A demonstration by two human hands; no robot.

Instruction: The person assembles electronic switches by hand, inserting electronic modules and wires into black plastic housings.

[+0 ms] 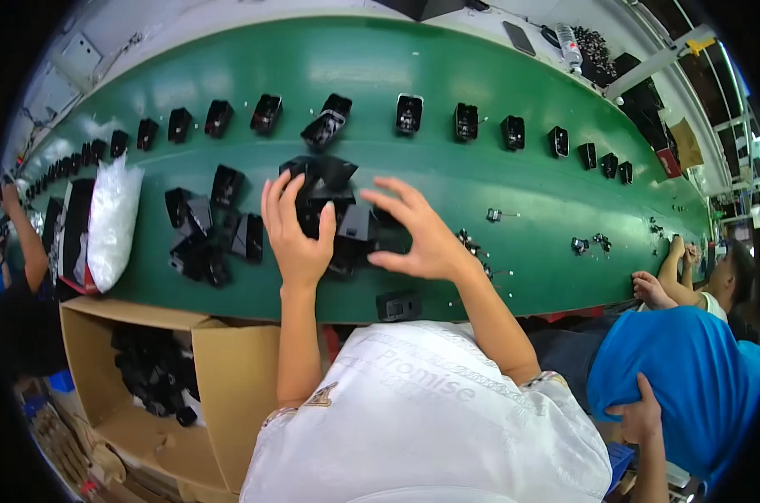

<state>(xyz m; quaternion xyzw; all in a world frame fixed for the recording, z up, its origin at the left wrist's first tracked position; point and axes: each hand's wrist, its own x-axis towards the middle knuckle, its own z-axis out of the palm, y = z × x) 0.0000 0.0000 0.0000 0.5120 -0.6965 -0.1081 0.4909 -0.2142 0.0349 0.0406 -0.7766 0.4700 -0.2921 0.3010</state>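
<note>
Both my hands are over a heap of black plastic housings (356, 222) on the green bench, near its front edge. On the heap's left side is my left hand (299, 230), fingers apart and curved over the pieces; whether its fingertips touch them I cannot tell. My right hand (422, 235) is at the right side, thumb and fingers spread wide with nothing held. Part of the heap is hidden behind my fingers. One small black housing (398, 306) lies nearer to me at the bench edge. A looser pile of black housings (200, 243) sits left of my left hand.
A row of open black housings (409, 114) curves along the green bench (447, 63). Small wired parts (497, 215) lie to the right. At left are a white plastic bag (114, 222) and a cardboard box (221, 394) holding black parts. A person in blue (674, 360) sits at right.
</note>
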